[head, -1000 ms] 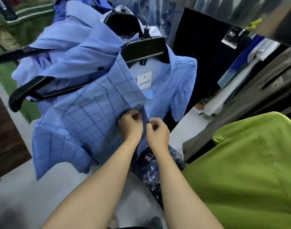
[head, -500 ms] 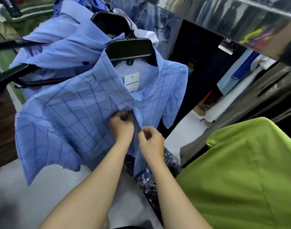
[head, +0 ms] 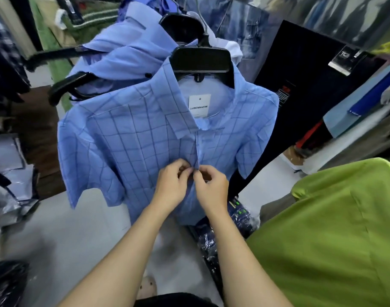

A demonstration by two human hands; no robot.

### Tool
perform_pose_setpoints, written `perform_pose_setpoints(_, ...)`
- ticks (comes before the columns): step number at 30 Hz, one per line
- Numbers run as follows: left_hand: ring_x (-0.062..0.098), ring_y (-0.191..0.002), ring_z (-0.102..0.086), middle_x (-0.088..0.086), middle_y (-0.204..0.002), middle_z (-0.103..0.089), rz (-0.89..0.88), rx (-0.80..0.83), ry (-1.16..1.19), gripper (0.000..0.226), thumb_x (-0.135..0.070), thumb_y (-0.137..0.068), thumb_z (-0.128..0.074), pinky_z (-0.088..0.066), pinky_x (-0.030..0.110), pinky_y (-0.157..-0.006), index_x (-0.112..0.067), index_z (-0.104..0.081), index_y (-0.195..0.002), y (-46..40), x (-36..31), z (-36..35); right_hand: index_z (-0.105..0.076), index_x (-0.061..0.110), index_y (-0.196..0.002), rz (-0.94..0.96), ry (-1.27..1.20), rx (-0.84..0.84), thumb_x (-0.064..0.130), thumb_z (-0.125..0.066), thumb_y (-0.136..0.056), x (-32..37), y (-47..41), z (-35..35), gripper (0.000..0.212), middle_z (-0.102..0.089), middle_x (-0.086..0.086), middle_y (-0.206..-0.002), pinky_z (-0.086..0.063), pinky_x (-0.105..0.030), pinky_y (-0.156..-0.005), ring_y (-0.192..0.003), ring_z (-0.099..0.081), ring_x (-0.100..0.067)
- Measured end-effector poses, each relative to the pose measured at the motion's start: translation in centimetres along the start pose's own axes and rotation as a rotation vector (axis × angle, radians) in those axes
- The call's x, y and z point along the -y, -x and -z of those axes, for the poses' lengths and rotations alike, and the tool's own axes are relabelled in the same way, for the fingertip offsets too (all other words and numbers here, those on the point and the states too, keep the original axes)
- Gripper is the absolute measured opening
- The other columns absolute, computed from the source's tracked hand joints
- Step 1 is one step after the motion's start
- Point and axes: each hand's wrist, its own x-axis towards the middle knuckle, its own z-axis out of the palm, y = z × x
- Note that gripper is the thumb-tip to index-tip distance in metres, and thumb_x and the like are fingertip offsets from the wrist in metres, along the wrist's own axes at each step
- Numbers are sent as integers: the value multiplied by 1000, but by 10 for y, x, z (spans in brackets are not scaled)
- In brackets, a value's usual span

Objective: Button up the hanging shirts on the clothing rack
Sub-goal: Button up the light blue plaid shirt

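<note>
hanging at far left are dark garments (head: 5, 69), with crumpled clear plastic bags (head: 10, 173) heaped below them on the pale floor (head: 67, 235). next comes a plain blue shirt (head: 127, 54) on a black hanger (head: 72, 85), just behind the checked blue shirt (head: 145, 147), which hangs mid-frame on its own broad black hanger (head: 202, 60) with a white neck tag (head: 198, 106) showing inside the open collar. the left hand (head: 171, 187) pinches the left edge of the placket at chest height, fingers curled tight on the cloth. touching it, the right hand (head: 211, 189) pinches the facing edge in the same narrow grip; whether a button sits between the fingertips cannot be told. below the hem lie dark packaged clothes (head: 238, 213) in plastic. a black garment (head: 300, 103) hangs to the right, and a lime green shirt (head: 333, 235) fills the lower right corner.
</note>
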Motion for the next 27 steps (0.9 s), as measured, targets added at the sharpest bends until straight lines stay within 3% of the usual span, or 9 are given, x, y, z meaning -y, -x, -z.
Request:
perform_pose_setpoints(2, 4, -71, -63, -7, -73, -69, -8, -1, 12, 14, -16, -94, -61, -50, 24, -69, -16, -66, -81, 1, -2, 5, -77, 12, -96, 3, -10, 28, 13, -65, -86, 4, 1, 2, 15, -75, 2, -88, -56, -31, -82, -84, -69, -11)
perform_pose_setpoints(6, -6, -66, -62, -16, -66, -65, 15, -63, 45, 23, -7, -92, -61, -47, 8, -65, -23, -64, -75, 4, -9, 12, -78, 14, -99, -11, -53, 103, 22, -62, -84, 5, 3, 2, 23, -76, 4, -90, -58, -35, -86, -87, -71, -10)
perform_pose_setpoints(10, 7, -72, -66, -9, -71, -69, 25, -49, 10, 17, -11, -94, -59, -49, 14, -70, -16, -70, -82, 10, -13, 17, -77, 20, -89, 5, -103, 136, 15, -68, -91, 4, 2, 4, 11, -76, 5, -82, -60, -38, -82, -81, -73, -11)
perform_pose_setpoints(12, 6, -72, -65, -6, -74, -71, 52, -39, 1, 18, -20, -96, -58, -45, 8, -65, -14, -71, -85, 14, -16, 16, -77, 17, -88, 30, -70, 117, 15, -69, -90, 3, 1, 6, 8, -75, 6, -80, -60, -31, -78, -79, -72, -8)
perform_pose_setpoints(17, 1, -68, -65, -8, -69, -71, 63, -62, 89, 19, -32, -91, -67, -47, 12, -62, -16, -75, -81, 10, -13, 13, -77, 14, -85, 118, -11, 74, 20, -71, -90, 7, 4, 8, 10, -74, 4, -80, -47, -8, -65, -76, -68, -3)
perform_pose_setpoints(21, 6, -64, -65, -6, -64, -68, 63, 18, 122, 20, -25, -94, -64, -52, 20, -65, -15, -74, -80, 0, -8, 16, -76, 15, -80, 90, -55, 122, 20, -74, -88, 9, 2, 13, 9, -74, 5, -75, -52, -17, -69, -75, -69, -5)
perform_pose_setpoints(24, 10, -61, -59, 2, -64, -65, 187, 95, 389, 21, -17, -97, -60, -51, 26, -67, -9, -70, -80, -6, -1, 15, -75, 13, -80, -18, -220, 206, 16, -74, -87, 9, -6, 19, 7, -74, 0, -74, -57, -31, -74, -71, -68, -13)
perform_pose_setpoints(27, 17, -69, -55, 13, -74, -59, 330, 166, 724, 19, -14, -99, -56, -47, 26, -67, -1, -65, -88, -2, -2, 10, -72, 5, -81, -326, -601, 282, 6, -69, -88, 12, -10, 18, 8, -67, -6, -67, -54, -25, -62, -60, -59, -12)
